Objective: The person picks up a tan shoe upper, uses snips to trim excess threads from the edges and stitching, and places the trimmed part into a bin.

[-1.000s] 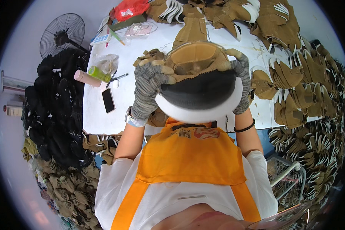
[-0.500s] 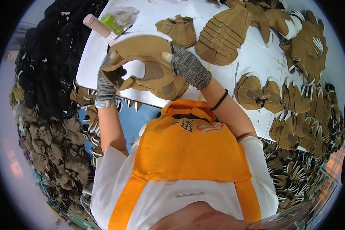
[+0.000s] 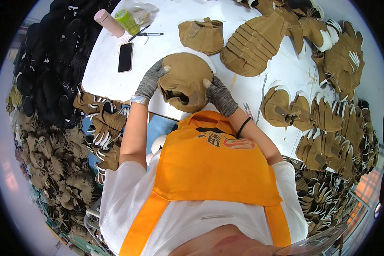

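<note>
The tan shoe upper sits between both gloved hands, left hand and right hand, fingers pinching its 2 sides above the desk.

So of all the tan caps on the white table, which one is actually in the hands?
The tan cap at the table's near edge, gripped by the gloved left hand and right hand. The other caps lie untouched in stacks and rows.
</note>
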Demonstrator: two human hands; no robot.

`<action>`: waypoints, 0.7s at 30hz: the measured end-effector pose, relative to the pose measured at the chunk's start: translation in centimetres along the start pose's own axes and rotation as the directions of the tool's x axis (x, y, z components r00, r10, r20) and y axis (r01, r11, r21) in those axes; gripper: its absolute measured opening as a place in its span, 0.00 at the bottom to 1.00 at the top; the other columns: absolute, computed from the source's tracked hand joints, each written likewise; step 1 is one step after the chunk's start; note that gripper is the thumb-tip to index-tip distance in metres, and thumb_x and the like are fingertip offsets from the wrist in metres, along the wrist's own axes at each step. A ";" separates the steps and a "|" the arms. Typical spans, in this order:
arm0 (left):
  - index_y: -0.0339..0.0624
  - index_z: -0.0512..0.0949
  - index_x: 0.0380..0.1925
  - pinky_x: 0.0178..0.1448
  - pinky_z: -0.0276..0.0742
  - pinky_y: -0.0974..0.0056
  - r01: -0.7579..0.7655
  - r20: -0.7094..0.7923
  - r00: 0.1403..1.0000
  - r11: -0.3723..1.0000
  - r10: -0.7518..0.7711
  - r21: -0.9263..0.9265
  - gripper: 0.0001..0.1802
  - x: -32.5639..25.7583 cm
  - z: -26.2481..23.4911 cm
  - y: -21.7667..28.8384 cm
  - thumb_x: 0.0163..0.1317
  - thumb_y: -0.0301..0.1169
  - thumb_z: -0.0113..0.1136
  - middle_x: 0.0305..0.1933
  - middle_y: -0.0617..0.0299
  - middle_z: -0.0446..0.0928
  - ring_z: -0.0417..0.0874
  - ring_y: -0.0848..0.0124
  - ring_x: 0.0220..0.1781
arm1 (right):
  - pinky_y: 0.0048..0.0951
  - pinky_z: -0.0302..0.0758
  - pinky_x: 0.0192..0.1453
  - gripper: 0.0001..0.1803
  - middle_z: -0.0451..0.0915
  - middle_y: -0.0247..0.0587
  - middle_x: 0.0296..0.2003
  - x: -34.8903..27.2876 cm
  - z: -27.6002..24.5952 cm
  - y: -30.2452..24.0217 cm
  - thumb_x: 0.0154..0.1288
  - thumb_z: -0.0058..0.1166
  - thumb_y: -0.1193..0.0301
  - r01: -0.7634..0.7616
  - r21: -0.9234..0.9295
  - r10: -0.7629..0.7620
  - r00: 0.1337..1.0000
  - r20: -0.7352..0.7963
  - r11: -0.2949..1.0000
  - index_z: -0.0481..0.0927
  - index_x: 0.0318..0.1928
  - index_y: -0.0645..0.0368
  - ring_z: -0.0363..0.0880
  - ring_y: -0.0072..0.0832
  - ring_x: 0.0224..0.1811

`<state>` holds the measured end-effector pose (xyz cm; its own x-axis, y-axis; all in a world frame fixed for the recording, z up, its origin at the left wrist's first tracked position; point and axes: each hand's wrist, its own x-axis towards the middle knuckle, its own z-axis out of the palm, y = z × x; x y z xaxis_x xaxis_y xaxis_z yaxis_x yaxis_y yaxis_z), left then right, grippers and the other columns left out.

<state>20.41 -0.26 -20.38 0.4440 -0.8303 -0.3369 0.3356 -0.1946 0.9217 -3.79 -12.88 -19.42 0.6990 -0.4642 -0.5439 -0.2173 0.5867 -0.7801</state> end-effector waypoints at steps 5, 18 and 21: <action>0.35 0.68 0.60 0.62 0.68 0.68 0.081 0.062 0.994 0.986 -0.091 0.146 0.31 1.0 0.3 -0.4 0.59 0.39 0.63 0.55 0.56 0.75 0.73 0.70 0.54 | 0.24 0.70 0.23 0.28 0.75 0.32 0.28 1.5 -0.1 1.9 0.61 0.57 0.50 -0.104 0.008 0.104 0.982 -0.155 0.995 0.73 0.53 0.56 0.70 0.22 0.22; 0.33 0.71 0.57 0.56 0.72 0.70 0.113 -0.028 0.993 0.881 -0.113 0.460 0.27 2.4 -0.6 -2.9 0.62 0.38 0.61 0.51 0.55 0.77 0.76 0.72 0.50 | 0.33 0.77 0.43 0.25 0.77 0.51 0.46 5.8 -1.6 5.4 0.65 0.48 0.61 -0.205 -0.671 0.200 0.976 -0.086 0.712 0.65 0.61 0.52 0.79 0.43 0.42; 0.31 0.70 0.58 0.56 0.72 0.70 0.100 -0.070 0.994 0.974 -0.088 0.202 0.30 2.3 -0.9 -5.2 0.60 0.37 0.64 0.52 0.55 0.77 0.75 0.73 0.50 | 0.33 0.74 0.52 0.31 0.77 0.52 0.48 6.5 -4.9 9.3 0.67 0.43 0.47 -0.065 -0.718 0.130 0.991 0.036 0.693 0.68 0.58 0.58 0.78 0.42 0.48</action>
<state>20.42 -0.65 -26.15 0.4700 -0.7714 -0.4289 0.2036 -0.3781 0.9031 -4.64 -13.70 -31.67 0.6885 -0.3599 -0.6296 -0.6854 -0.0393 -0.7271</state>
